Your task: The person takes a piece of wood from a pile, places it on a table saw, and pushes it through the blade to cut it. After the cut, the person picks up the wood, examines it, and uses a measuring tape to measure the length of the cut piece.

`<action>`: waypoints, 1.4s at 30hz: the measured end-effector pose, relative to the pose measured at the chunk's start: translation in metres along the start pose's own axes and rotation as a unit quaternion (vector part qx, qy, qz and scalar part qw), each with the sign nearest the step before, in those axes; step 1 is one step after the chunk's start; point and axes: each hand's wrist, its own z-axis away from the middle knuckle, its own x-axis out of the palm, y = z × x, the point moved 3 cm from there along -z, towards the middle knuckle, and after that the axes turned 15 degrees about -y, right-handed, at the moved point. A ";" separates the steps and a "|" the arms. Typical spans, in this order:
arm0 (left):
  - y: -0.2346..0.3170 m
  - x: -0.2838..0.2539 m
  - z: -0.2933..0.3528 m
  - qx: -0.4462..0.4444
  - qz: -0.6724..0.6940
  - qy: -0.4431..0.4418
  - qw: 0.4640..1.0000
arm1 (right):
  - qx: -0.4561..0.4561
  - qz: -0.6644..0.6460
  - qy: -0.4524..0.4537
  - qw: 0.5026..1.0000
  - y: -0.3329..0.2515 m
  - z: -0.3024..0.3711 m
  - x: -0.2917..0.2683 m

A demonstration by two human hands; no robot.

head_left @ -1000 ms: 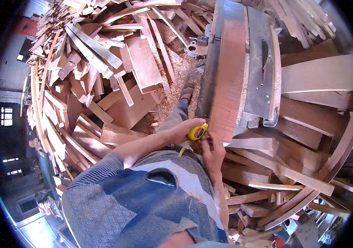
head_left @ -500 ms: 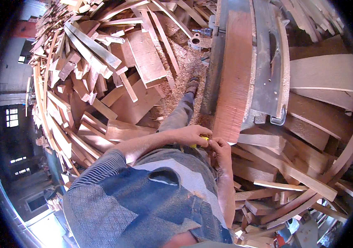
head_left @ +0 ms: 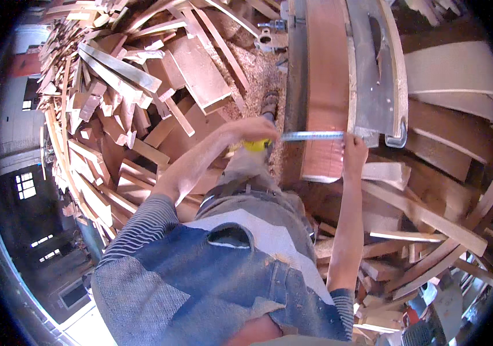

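A tape measure with a yellow case (head_left: 256,145) is in my left hand (head_left: 260,129), whose fingers are closed round it. Its pale blade (head_left: 313,136) runs out to the right, across the width of a reddish-brown board (head_left: 326,86) near the board's close end. At the far side of the board, my right hand (head_left: 355,151) pinches the end of the blade. The board lies lengthwise on a dark metal machine bed (head_left: 296,75), pointing away from me. I cannot tell whether the blade touches the wood.
Offcuts (head_left: 93,104) are heaped along the left. Wide planks (head_left: 454,69) and loose strips (head_left: 425,219) lie to the right. Sawdust and shavings (head_left: 252,57) cover the floor around my foot (head_left: 269,105). A metal bracket (head_left: 271,40) sticks out from the machine's left side.
Both hands have moved forward from near my waist to over the board. They have spread apart, and the tape blade is now drawn out between them.
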 end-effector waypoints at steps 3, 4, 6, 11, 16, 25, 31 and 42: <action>0.004 -0.014 -0.014 -0.069 0.006 -0.006 0.998 | -0.041 0.116 0.089 0.988 -0.011 -0.011 0.005; 0.003 -0.018 -0.017 -0.065 0.010 -0.002 0.998 | -0.052 0.125 0.118 0.984 -0.019 -0.008 0.009; 0.005 -0.020 -0.020 -0.055 0.016 0.006 0.998 | -0.044 0.140 0.144 0.979 -0.025 0.000 0.012; 0.005 -0.016 -0.019 -0.020 0.037 0.007 0.999 | -0.028 0.133 0.154 0.979 -0.016 0.009 0.015; -0.020 -0.016 -0.032 -0.013 0.050 0.023 0.998 | -0.045 0.113 0.145 0.982 -0.007 0.009 0.021; -0.017 -0.018 -0.032 -0.034 0.067 -0.002 0.997 | -0.070 0.125 0.159 0.977 -0.002 0.009 0.024; -0.010 -0.016 -0.028 -0.022 0.069 0.014 0.997 | -0.067 0.124 0.156 0.978 0.004 0.007 0.022; -0.004 -0.013 -0.024 -0.005 0.049 0.036 0.998 | -0.073 0.093 0.171 0.978 0.001 0.008 0.023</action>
